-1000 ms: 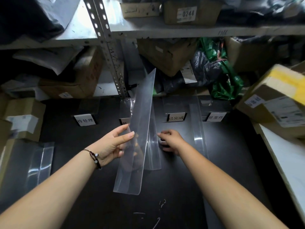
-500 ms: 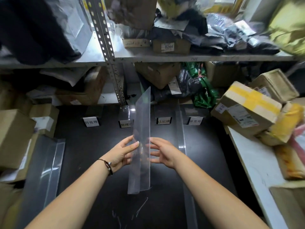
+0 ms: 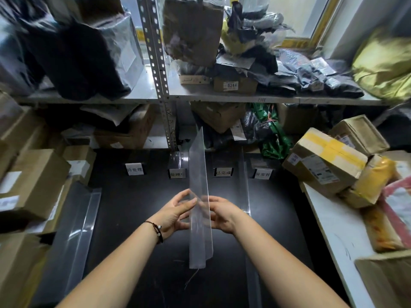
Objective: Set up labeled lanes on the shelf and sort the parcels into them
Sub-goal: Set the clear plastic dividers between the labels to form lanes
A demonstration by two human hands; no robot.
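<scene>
Two hands now hold the divider (image 3: 198, 174). A second ago only my left hand (image 3: 175, 213) had it, tilted, while my right hand (image 3: 224, 215) pressed flat on the shelf (image 3: 138, 207). My right has since come up to the sheet's far face. The fingers (image 3: 189, 204) of both hands are nearly straight and squeeze the clear sheet between them, curled round nothing.

The sheet has swung from leaning to upright and edge-on to me. Its far end points between the second label (image 3: 176, 173) and the third label (image 3: 223, 172). I cannot tell whether its foot touches the shelf yet.

I judge this the lining-up step: the wall is squared to its gap and wants setting down and pushing back.

To the right a second divider (image 3: 244, 185) already stands, just before the fourth label (image 3: 263, 174). The first label (image 3: 134, 168) sits well to the left. A spare divider (image 3: 73, 236) lies at the shelf's left edge.

The lanes hold nothing but their labels; no parcel is sorted yet. Closed boxes (image 3: 33, 181) are stacked on the left, their contents hidden. More taped boxes (image 3: 322, 165) are heaped on the white bench (image 3: 333, 230) at the right.
</scene>
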